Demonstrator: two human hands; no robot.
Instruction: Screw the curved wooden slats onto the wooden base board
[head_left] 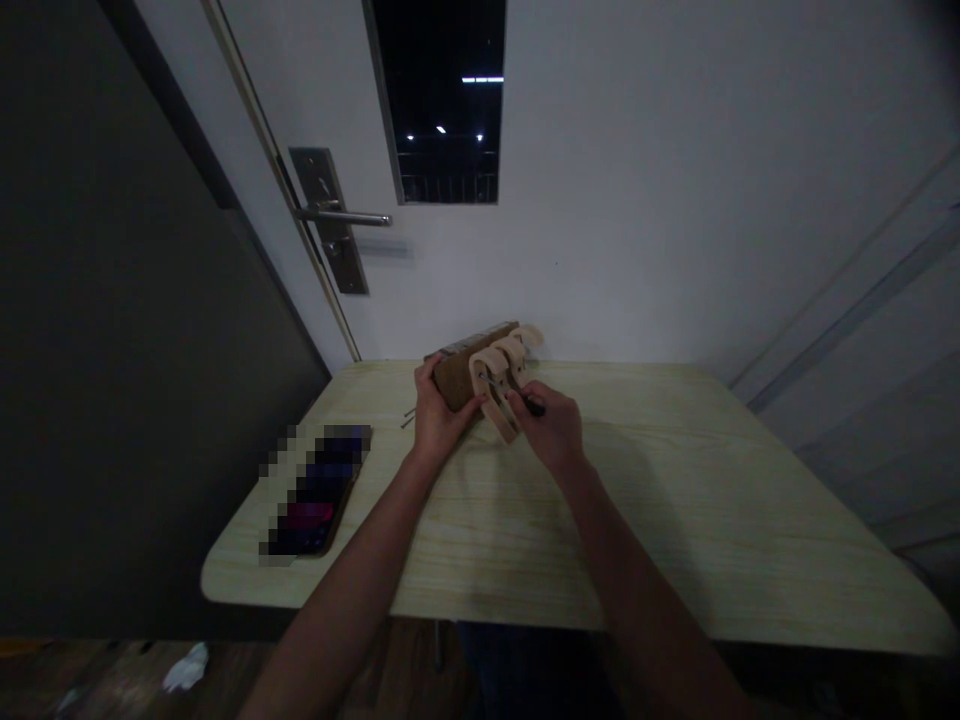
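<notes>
1. Workpiece: a brown block (454,384) is at the rear of the tabletop (675,500), left of centre and tilted. Whether it touches the surface cannot be determined.
2. Attached part: pale curved wooden pieces (492,360) sit along the block's right side, between the two hands.
3. Left hand (437,418): grips the block's near left end. The thumb extends across the lower front toward the curved pieces; the other fingers wrap the left side, partly hidden behind it.
4. Right hand (555,425): thumb and forefinger pinch the black handle of a screwdriver (533,406); the remaining fingers are curled and partly concealed.
5. Tool alignment: the metal shaft points left to the nearest curved piece. Contact at the tip is too small to confirm.
6. Loose items: thin metal fasteners (407,418) lie just left of the left hand. A phone (343,490), partly pixelated, lies nearer the left edge.
7. Surroundings: a white door (637,200) with a lever handle (349,217) stands behind the tabletop.
</notes>
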